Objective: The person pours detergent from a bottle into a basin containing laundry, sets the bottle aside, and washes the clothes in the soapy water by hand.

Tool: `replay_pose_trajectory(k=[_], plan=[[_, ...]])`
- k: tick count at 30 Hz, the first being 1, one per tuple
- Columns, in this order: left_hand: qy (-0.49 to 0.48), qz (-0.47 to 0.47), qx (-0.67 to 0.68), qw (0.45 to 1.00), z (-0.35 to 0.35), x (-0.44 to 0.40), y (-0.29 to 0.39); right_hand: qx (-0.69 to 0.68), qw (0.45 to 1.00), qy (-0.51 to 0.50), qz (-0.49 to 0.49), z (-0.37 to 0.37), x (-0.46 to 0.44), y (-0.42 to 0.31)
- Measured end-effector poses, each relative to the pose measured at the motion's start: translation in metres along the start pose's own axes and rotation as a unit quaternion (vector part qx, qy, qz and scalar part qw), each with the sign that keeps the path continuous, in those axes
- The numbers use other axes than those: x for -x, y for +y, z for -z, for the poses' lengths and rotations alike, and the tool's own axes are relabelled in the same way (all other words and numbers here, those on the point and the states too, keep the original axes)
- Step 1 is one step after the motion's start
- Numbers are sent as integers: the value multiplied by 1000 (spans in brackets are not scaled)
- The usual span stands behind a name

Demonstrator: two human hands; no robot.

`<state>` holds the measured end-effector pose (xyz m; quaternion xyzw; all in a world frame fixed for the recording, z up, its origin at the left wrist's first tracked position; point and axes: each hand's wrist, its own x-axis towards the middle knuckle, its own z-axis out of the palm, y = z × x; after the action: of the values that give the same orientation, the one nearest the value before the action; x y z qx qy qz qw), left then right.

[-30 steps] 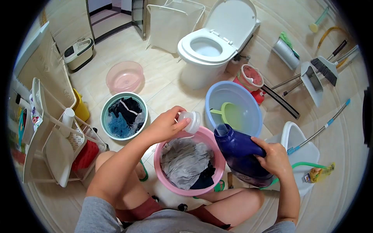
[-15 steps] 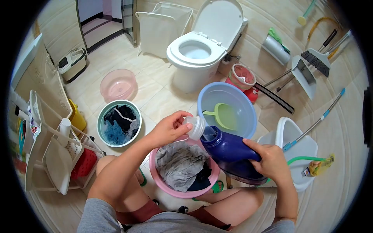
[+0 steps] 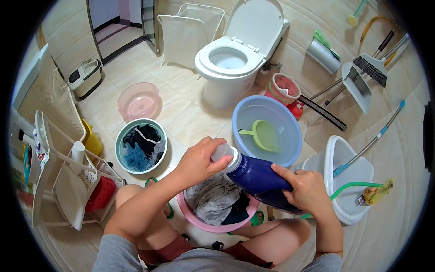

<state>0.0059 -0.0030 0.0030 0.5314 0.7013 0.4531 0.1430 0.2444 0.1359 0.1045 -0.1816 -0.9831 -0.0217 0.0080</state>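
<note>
My right hand [image 3: 304, 189] grips the handle of a dark blue detergent bottle [image 3: 260, 179], which is tilted with its mouth toward the left. At that mouth, my left hand [image 3: 201, 158] is closed around a translucent white cap [image 3: 223, 154]; the cap meets the bottle's neck. Whether it is screwed on cannot be seen. Below both hands stands a pink basin [image 3: 206, 224] holding grey cloth [image 3: 212, 199] and a dark cloth [image 3: 236, 213], partly hidden by the bottle and my left hand.
Left of the pink basin is a green-rimmed basin [image 3: 119, 158] with dark clothes in bluish water. A blue basin [image 3: 297, 136] holds a green scoop [image 3: 265, 136]. A white mop bucket [image 3: 333, 156] stands right, a shelf rack [image 3: 68, 195] left, the toilet [image 3: 226, 77] ahead.
The cap has come onto the bottle's mouth, where before it was held just apart from it. The bottle has shifted slightly left and turned less steeply downward.
</note>
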Motion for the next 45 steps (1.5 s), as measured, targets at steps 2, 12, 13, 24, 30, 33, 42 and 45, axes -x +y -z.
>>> replay_pose_trajectory(k=[2,12,13,24,30,33,42,45], plan=[[7,-9,6,1000,-5,3,-2,-8,1000,2,0,-1,-1,-1],[32,-29,171,984,-30,15,4,-20,1000,14,-5,-2,0,-6],[31,4,208,978,-32,16,4,-32,999,23,4,-2,1,-7],[36,-131,451,882,-23,-3,12,-135,978,157,28,11,33,-14],[111,-143,372,911,-22,-23,-2,-124,966,228,-11,4,50,-6],[100,-38,378,920,-29,-16,-1,-147,946,287,-44,-1,58,3],[-24,-80,440,894,-49,-26,41,-156,951,262,-50,-3,71,0],[22,-132,392,910,-52,-41,14,-155,938,296,-94,-3,82,7]])
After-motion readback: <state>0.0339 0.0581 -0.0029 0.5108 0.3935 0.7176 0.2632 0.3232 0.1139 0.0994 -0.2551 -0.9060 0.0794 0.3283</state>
